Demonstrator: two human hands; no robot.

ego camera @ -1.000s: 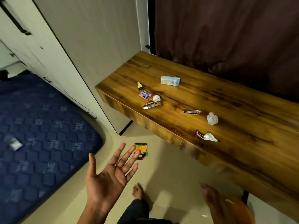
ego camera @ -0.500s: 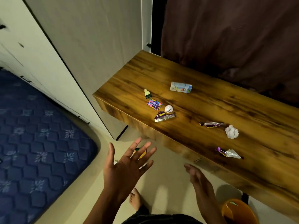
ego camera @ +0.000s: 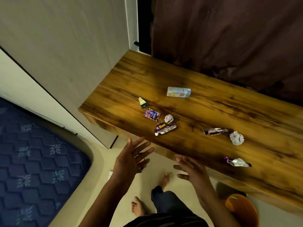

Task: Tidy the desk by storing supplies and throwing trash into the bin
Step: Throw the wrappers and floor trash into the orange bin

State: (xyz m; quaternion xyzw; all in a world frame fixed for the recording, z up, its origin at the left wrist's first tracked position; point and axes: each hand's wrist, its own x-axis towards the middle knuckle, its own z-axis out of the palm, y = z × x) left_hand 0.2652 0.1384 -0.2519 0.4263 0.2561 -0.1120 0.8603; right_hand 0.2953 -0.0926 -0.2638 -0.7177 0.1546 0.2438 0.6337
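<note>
A wooden desk (ego camera: 205, 112) carries scattered trash: a small milk carton (ego camera: 178, 92), a torn green-tipped wrapper (ego camera: 143, 102), a colourful Gems packet (ego camera: 152, 115), a small paper ball (ego camera: 168, 118), a purple wrapper (ego camera: 164, 128), a second purple wrapper (ego camera: 214, 131), a bigger crumpled paper ball (ego camera: 236, 138) and a foil wrapper (ego camera: 237, 162). My left hand (ego camera: 131, 158) is open, fingers spread, just below the desk's front edge. My right hand (ego camera: 191, 168) is also open beside it, empty. An orange bin (ego camera: 242, 210) stands on the floor under the desk at lower right.
A wrapper on the floor (ego camera: 141, 167) is mostly hidden behind my left hand. A blue quilted mattress (ego camera: 32, 161) lies at left, a pale wardrobe (ego camera: 65, 54) stands behind it, and a dark curtain (ego camera: 229, 38) hangs behind the desk. My bare feet (ego camera: 138, 208) are on the tiled floor.
Both hands have risen toward the desk's front edge, the right one coming fully into view. The view has shifted closer to the desk, and the left hand now covers the floor wrapper.
</note>
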